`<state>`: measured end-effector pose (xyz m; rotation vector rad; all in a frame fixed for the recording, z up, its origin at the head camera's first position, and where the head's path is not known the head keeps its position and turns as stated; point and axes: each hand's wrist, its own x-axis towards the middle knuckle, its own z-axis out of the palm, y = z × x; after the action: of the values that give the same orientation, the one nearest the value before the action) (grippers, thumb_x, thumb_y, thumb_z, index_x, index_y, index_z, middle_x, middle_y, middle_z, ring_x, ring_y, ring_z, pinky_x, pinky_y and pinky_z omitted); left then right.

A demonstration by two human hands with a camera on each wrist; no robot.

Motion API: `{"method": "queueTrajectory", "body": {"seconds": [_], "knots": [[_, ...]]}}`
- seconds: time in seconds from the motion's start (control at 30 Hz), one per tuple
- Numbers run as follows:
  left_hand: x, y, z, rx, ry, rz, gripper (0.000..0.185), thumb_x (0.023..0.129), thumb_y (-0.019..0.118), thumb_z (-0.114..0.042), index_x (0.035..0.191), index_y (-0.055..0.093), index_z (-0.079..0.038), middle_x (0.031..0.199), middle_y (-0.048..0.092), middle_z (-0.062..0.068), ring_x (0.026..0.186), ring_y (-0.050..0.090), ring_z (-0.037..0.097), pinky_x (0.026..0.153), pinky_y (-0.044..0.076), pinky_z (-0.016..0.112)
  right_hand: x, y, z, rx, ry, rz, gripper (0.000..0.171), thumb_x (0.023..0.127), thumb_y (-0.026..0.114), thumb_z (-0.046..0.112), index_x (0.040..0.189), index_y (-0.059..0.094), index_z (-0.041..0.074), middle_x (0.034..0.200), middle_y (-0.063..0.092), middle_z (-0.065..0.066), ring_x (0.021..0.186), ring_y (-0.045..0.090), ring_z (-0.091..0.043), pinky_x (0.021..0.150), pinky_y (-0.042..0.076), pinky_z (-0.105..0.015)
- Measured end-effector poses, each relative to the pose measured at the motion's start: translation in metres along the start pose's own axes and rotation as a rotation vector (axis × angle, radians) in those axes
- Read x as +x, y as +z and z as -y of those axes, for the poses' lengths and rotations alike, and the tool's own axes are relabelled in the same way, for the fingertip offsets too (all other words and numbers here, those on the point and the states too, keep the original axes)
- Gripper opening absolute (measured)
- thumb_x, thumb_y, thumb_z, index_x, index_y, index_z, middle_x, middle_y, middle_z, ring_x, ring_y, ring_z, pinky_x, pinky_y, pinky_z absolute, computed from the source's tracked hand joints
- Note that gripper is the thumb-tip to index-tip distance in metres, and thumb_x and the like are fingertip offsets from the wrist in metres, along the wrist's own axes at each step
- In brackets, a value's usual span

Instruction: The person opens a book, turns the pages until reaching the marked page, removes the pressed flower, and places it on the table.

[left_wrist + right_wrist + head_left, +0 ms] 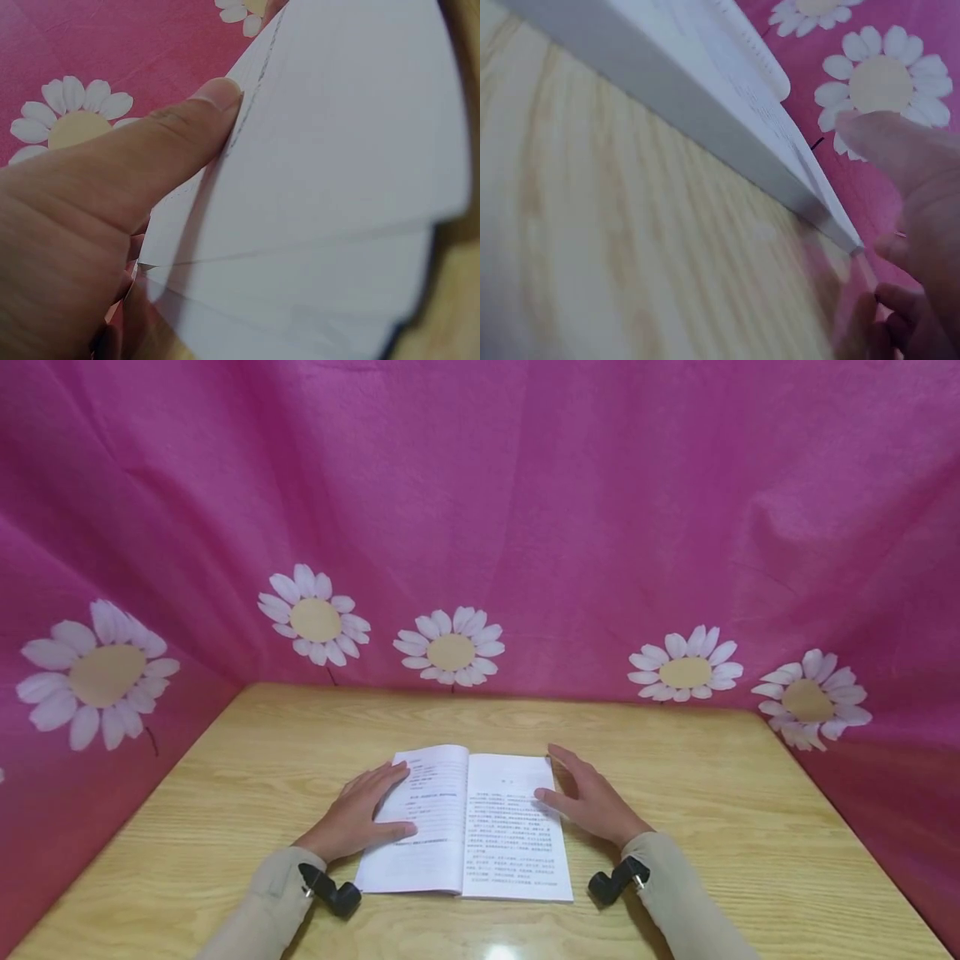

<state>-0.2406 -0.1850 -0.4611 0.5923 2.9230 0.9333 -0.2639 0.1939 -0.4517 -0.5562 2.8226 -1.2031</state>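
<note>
An open book [510, 835] with printed white pages lies flat on the wooden table, its left-hand pages bulging a little near the spine. On the left page rests my left hand [367, 814], fingers stretched along the outer edge. Its thumb [191, 135] presses the paper in the left wrist view; the other fingers there are mostly hidden behind the thumb. My right hand [596, 802] is at the book's right edge, with the thumb over the page margin and the fingers reaching along the side. In the right wrist view that thumb [900, 142] stands apart from the book's thick edge [705, 135].
The light wooden table [750, 827] extends around the book on all sides. A pink curtain [525, 510] with large daisies hangs behind and at both sides. Each sleeved wrist carries a small black camera [330, 891].
</note>
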Motion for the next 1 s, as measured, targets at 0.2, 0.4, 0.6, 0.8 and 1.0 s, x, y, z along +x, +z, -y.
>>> {"method": "queueTrajectory", "body": {"seconds": [0.2,0.4,0.6,0.8,1.0], "knots": [[0.0004,0.0000,-0.0012,0.008,-0.018,0.000,0.096,0.073,0.069,-0.068,0.150,0.037,-0.018,0.157,0.029,0.004,0.145,0.019,0.031,0.115,0.012,0.057,0.0000,0.0046,-0.0032,-0.041,-0.004,-0.011,0.089,0.082,0.066,0.060,0.152,0.029,0.021,0.154,0.034,-0.002,0.143,0.026,-0.030,0.112,0.020,-0.059],[0.0012,0.0008,-0.0021,0.017,-0.036,-0.002,0.096,0.073,0.070,-0.067,0.149,0.038,-0.019,0.157,0.030,0.004,0.145,0.020,0.030,0.115,0.012,0.057,0.0000,0.0065,-0.0021,-0.120,-0.032,-0.025,0.089,0.082,0.065,0.061,0.152,0.029,0.018,0.154,0.035,-0.003,0.142,0.028,-0.031,0.111,0.018,-0.061],[0.0022,0.0022,-0.0010,0.020,-0.037,0.003,0.095,0.073,0.069,-0.068,0.149,0.038,-0.019,0.157,0.030,0.002,0.145,0.020,0.029,0.115,0.012,0.056,-0.0016,0.0082,-0.0026,-0.158,-0.036,-0.026,0.090,0.082,0.064,0.062,0.152,0.030,0.018,0.154,0.034,-0.005,0.141,0.029,-0.032,0.110,0.020,-0.062],[0.0016,0.0015,-0.0019,0.021,-0.030,0.001,0.095,0.073,0.070,-0.067,0.149,0.038,-0.019,0.157,0.030,0.002,0.145,0.020,0.030,0.115,0.012,0.057,-0.0032,0.0085,-0.0031,-0.183,-0.023,-0.021,0.089,0.082,0.063,0.064,0.152,0.030,0.020,0.154,0.033,-0.006,0.141,0.027,-0.034,0.111,0.019,-0.060],[0.0003,0.0003,-0.0036,0.014,-0.027,0.001,0.095,0.073,0.070,-0.067,0.149,0.039,-0.018,0.156,0.031,0.003,0.145,0.020,0.030,0.115,0.012,0.057,-0.0033,0.0091,-0.0029,-0.195,-0.020,-0.021,0.088,0.082,0.063,0.065,0.151,0.031,0.021,0.155,0.033,-0.005,0.142,0.026,-0.035,0.111,0.019,-0.061]]}}
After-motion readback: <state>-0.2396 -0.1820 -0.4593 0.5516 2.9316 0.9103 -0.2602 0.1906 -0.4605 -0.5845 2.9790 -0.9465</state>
